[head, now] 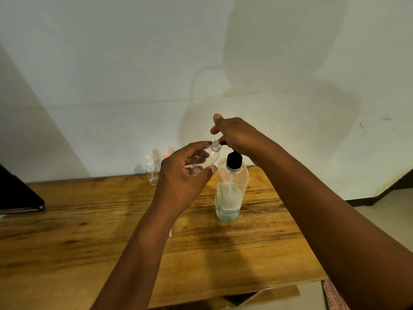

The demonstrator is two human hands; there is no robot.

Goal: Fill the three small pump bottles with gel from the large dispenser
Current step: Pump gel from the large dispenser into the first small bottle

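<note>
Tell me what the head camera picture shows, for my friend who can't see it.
The left hand holds a small open bottle at the large dispenser's black pump, which the right hand presses. More small bottles stand behind on the wooden table.

Both bare forearms reach forward, raised off the table [89, 220]. Left hand [181, 175] palm turned inward, fingers [196, 147] and thumb curled round a small bottle [212, 154], tilted, held at chest of frame. Right hand [237, 133] higher, wrist bent down, palm pressing on pump head [223, 143], index finger sticking up, other fingers loosely curved.
</note>
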